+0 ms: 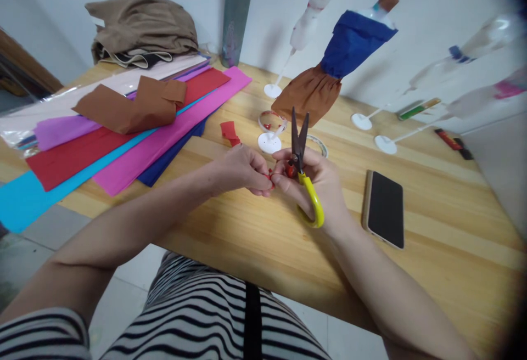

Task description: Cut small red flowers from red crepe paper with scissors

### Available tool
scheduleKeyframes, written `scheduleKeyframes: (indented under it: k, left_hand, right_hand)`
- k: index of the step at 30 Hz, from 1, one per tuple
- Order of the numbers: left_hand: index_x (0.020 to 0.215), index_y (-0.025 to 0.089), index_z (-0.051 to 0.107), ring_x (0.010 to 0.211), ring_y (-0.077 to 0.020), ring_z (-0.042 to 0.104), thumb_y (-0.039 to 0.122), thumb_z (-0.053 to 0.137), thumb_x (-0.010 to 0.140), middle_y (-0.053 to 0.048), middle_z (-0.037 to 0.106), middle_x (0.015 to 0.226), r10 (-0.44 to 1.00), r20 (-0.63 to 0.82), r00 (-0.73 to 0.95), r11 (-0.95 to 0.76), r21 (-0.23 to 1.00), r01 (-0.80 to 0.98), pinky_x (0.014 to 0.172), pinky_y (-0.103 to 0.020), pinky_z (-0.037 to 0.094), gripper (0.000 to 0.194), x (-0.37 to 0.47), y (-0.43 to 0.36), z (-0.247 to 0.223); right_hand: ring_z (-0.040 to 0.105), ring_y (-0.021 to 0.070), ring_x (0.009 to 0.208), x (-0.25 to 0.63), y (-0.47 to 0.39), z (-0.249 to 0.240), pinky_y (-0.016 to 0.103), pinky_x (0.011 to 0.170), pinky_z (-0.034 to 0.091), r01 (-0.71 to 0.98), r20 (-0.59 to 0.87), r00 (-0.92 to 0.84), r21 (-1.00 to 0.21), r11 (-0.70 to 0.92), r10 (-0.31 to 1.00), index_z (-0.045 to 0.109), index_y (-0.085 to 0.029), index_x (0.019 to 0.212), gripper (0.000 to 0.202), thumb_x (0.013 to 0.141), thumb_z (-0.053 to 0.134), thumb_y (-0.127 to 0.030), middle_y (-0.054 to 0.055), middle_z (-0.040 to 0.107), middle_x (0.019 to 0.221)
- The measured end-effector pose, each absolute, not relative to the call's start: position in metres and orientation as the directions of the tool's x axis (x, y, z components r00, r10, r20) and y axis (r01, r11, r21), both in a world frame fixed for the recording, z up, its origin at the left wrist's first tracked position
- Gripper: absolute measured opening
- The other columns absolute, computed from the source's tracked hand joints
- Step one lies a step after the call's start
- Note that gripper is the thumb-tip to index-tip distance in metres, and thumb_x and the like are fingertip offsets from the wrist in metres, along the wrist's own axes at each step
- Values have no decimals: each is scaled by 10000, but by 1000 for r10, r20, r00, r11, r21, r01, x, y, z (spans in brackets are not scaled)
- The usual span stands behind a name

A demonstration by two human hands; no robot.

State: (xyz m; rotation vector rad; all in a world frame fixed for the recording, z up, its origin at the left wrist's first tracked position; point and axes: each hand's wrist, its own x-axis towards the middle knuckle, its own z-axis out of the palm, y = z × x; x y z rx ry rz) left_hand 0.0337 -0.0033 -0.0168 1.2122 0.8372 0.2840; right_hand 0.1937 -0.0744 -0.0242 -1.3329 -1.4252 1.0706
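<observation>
My left hand [247, 170] pinches a small red piece [270, 178] between thumb and fingers. Meeting it at the same piece are the thumb and a fingertip of my right hand [317, 184]. Yellow-handled scissors [313, 202] hang in my right hand, their dark blades slightly apart and pointing away from me. A bit of red [290, 169] shows between the right fingers beside the scissors' pivot. Just beyond my left hand lies a red paper scrap [229, 131]. Behind the scissors stands a small mannequin dressed in a blue top [354, 41] and a brown skirt [310, 91].
Coloured strips [164, 151] and a brown piece [154, 105] lie at the left. Folded brown cloth [144, 25] and a bottle [237, 14] stand behind. A phone [385, 209] lies at the right. Further mannequins, a tape roll [318, 145] and a green tube [414, 112] are near the wall.
</observation>
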Motion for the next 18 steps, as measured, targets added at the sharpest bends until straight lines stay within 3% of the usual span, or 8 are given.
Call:
scheduleKeyframes:
  k: [6,14,18]
  left_hand:
    - [610,122,717,588,-89,664,139,789,607,-11,704,580,586,-375,718,342,918,200,596,-162,532,74,25,2,-17]
    - [810,133,723,689,-128,689,159,846,547,-18,738,738,618,-344,707,402,911,91,617,-219,552,291,24,-1,-17]
    - [779,146,657,679,-127,662,187,879,527,1,702,677,693,-288,662,400,916,-20,590,-219,535,338,32,-11,-18]
  right_hand:
    - [541,157,580,196,-72,-27,337,586,465,77,62,125,-996,52,990,640,-282,923,301,679,815,-257,-39,605,664]
    - [491,140,511,198,-67,-37,314,499,411,-129,25,255,-990,59,967,613,-283,971,340,699,816,-281,-52,561,645]
    - [500,114,506,192,-70,-40,282,506,416,-164,28,291,-983,79,956,636,-248,973,327,696,809,-262,-67,567,626]
